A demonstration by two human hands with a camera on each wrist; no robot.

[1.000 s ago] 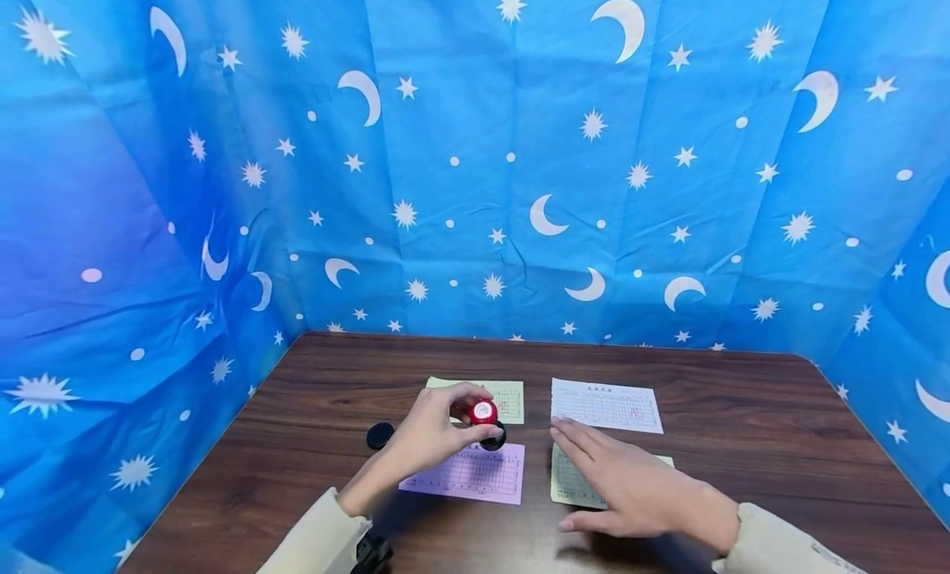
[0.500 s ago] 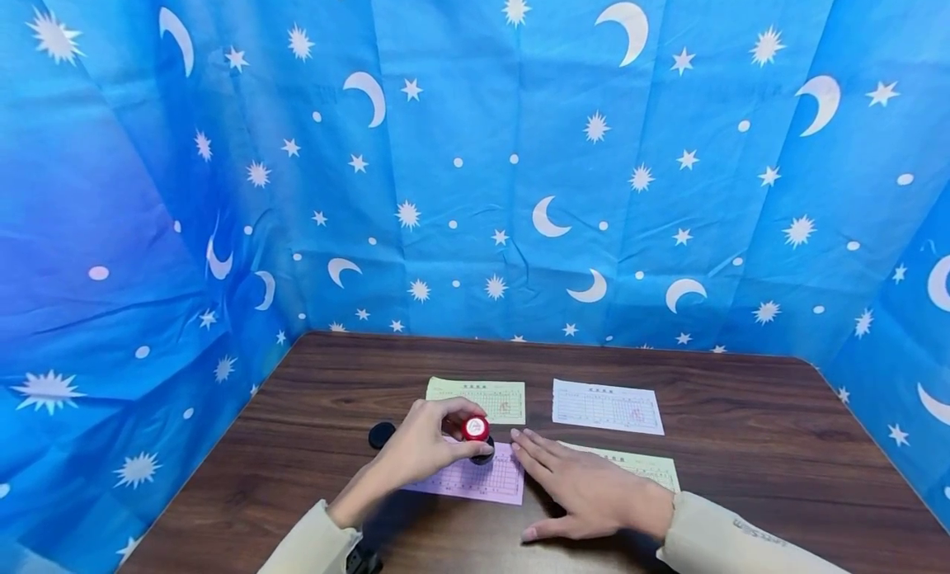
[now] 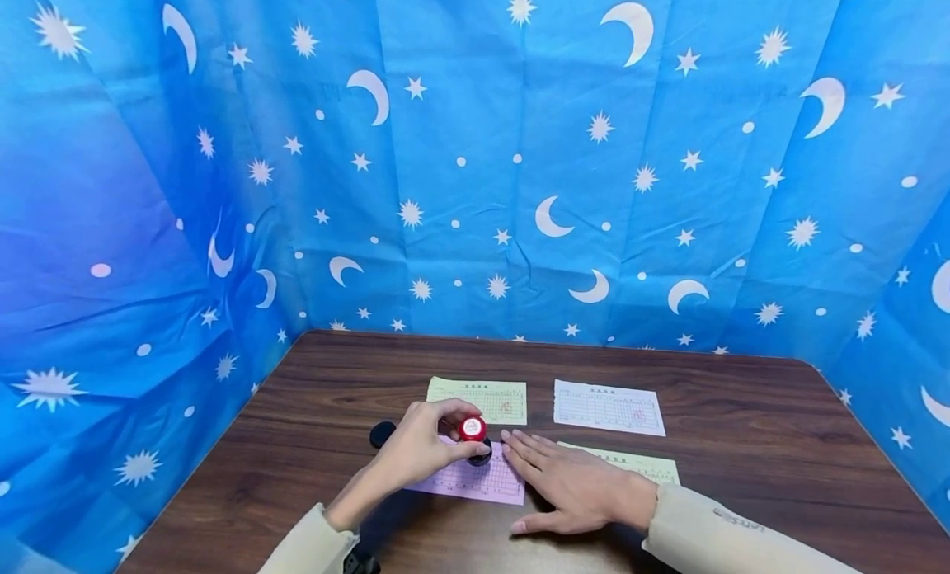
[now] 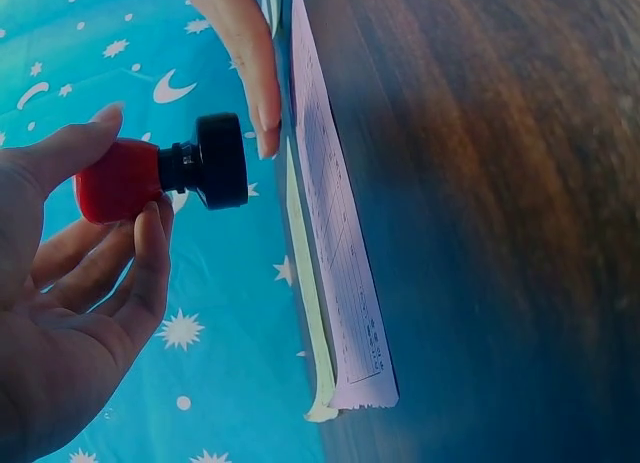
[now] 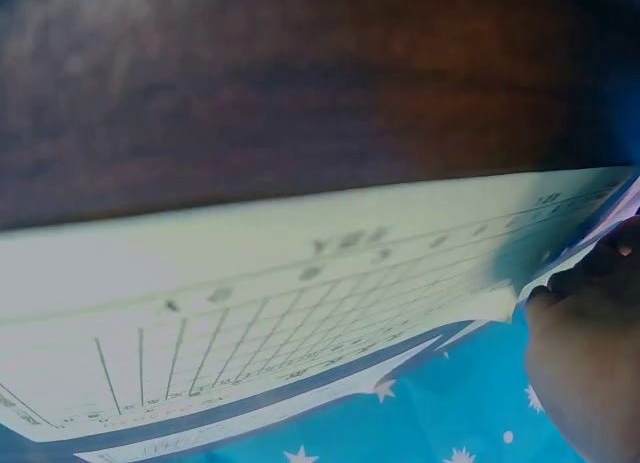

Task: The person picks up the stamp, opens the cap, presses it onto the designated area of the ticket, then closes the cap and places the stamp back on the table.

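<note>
My left hand (image 3: 411, 450) holds a stamp (image 3: 472, 428) by its red knob, thumb on one side and fingers on the other. In the left wrist view the black base of the stamp (image 4: 221, 161) hangs above a pink printed slip (image 4: 345, 273), with a gap between them. Flat on the table lies that pink slip (image 3: 497, 487). My right hand (image 3: 567, 483), fingers straight, rests with its fingertips at the slip's right edge. Beneath the right hand is a pale green slip (image 3: 656, 468), partly covered; its printed grid (image 5: 300, 323) fills the right wrist view.
A black round cap (image 3: 382, 434) lies left of the pink slip. Farther back are another green slip (image 3: 445, 390) and a white slip (image 3: 594, 405), both with red marks. The brown wooden table (image 3: 334, 376) ends at a blue star-patterned curtain (image 3: 475, 186).
My right hand has slid left from the lower green slip to the pink slip's edge. The left hand has moved the stamp slightly left and nearer to me, over the pink slip.
</note>
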